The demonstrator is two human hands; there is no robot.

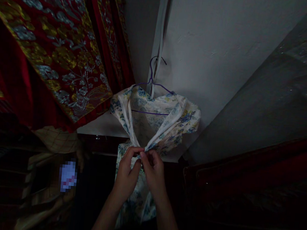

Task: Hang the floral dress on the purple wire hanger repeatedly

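Observation:
A white short-sleeved shirt (165,130) with blue and yellow flowers hangs in front of me, its neckline open in a V. A thin purple hanger (151,82) carries it by the shoulders. Where the two front edges meet, at the bottom of the V, my left hand (130,166) pinches the cloth. My right hand (152,170) is closed on the cloth right beside it, the thumbs almost touching. Whether a button lies between the fingers is hidden. The lower part of the shirt drops behind my wrists into shadow.
The hanger hooks onto a nail (163,60) in the pale wall (216,38), next to a hanging white strap (162,26). Red cloth with gold and silver embroidery (64,57) fills the upper left. At lower left, a person (57,138) is near a lit screen (68,176).

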